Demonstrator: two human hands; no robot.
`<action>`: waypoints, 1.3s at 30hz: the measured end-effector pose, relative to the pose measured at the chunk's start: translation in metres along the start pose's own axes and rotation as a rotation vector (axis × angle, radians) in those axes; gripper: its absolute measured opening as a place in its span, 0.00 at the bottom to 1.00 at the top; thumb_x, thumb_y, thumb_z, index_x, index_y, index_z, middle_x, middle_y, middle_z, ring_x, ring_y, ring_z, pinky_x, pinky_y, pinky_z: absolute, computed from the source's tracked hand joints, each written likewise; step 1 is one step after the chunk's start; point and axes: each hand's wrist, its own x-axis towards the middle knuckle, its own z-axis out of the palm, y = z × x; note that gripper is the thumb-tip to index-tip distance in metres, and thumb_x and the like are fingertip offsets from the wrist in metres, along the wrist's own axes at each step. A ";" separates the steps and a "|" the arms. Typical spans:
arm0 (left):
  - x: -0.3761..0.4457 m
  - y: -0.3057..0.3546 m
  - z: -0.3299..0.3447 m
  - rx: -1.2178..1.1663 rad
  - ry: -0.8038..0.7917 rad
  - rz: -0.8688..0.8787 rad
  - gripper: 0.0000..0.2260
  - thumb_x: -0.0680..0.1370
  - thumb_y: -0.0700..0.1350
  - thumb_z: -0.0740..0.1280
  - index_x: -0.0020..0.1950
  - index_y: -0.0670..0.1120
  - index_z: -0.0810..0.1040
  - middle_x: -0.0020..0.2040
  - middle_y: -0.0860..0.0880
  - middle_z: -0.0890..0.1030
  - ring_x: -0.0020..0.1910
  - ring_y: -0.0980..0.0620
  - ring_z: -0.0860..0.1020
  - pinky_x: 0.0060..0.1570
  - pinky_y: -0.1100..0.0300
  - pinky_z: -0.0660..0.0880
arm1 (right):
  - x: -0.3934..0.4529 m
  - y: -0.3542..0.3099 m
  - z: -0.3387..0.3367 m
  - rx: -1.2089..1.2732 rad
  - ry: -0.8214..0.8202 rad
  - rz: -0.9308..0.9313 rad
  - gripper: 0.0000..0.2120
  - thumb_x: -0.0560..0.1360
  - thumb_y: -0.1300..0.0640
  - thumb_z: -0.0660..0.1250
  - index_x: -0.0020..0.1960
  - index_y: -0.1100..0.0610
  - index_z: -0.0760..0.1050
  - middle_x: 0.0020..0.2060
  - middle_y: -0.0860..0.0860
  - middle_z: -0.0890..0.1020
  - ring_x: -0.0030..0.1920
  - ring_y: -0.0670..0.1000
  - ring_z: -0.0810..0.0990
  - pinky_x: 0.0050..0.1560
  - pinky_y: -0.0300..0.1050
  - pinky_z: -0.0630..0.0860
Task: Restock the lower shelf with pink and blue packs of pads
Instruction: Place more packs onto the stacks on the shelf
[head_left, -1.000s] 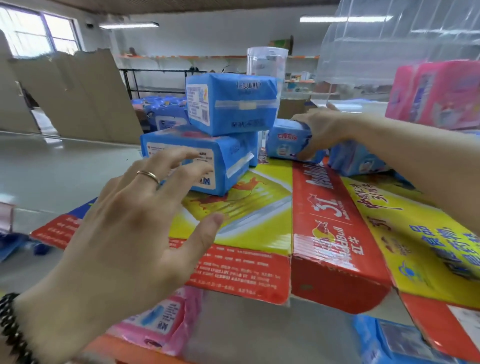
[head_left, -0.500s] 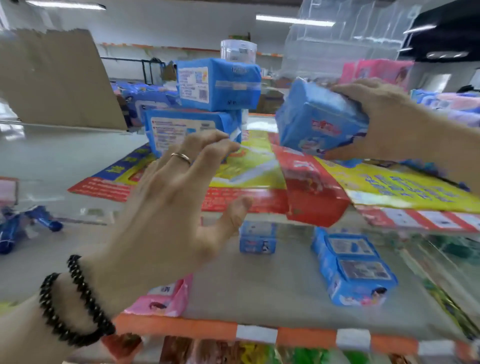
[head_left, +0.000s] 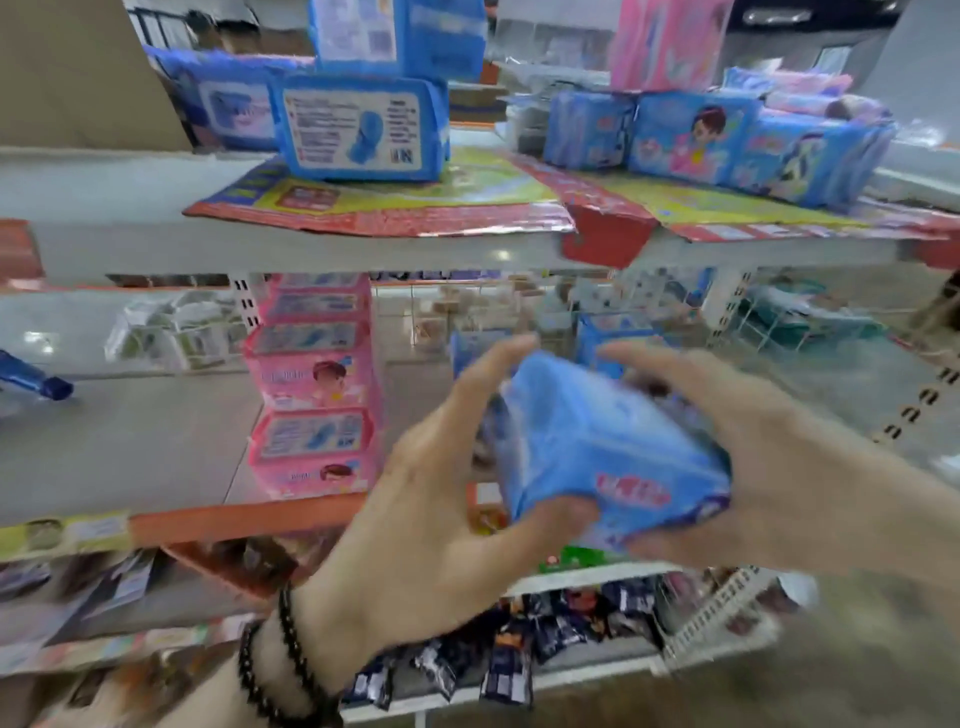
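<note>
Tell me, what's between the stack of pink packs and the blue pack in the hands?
In the head view, the left hand sits between the pink stack and the held blue pack. Behind it is bare grey shelf.

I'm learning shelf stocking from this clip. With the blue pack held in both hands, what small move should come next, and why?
Probably ease the blue pack, held between the left hand and right hand, forward onto the lower shelf, right of the pink stack. The shelf there looks bare, and blue packs already stand farther back.
</note>
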 end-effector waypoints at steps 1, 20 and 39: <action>-0.014 -0.006 0.006 -0.036 -0.007 -0.053 0.34 0.74 0.58 0.73 0.77 0.58 0.63 0.65 0.58 0.78 0.62 0.58 0.79 0.57 0.65 0.75 | -0.004 0.000 0.008 0.057 -0.023 0.023 0.54 0.57 0.33 0.79 0.76 0.35 0.54 0.64 0.34 0.69 0.64 0.37 0.72 0.66 0.43 0.72; -0.067 -0.034 0.124 -0.422 0.388 -0.754 0.22 0.71 0.55 0.77 0.63 0.57 0.76 0.53 0.54 0.84 0.50 0.56 0.85 0.42 0.64 0.80 | -0.065 0.090 0.109 0.939 -0.101 0.455 0.45 0.56 0.29 0.77 0.69 0.41 0.70 0.59 0.38 0.82 0.60 0.42 0.81 0.63 0.49 0.78; -0.067 -0.051 0.166 -0.397 0.602 -0.888 0.31 0.62 0.71 0.75 0.60 0.59 0.77 0.55 0.52 0.86 0.55 0.55 0.83 0.44 0.66 0.79 | -0.046 0.140 0.103 1.016 -0.029 0.447 0.21 0.67 0.51 0.80 0.56 0.54 0.80 0.49 0.47 0.87 0.50 0.48 0.86 0.46 0.40 0.82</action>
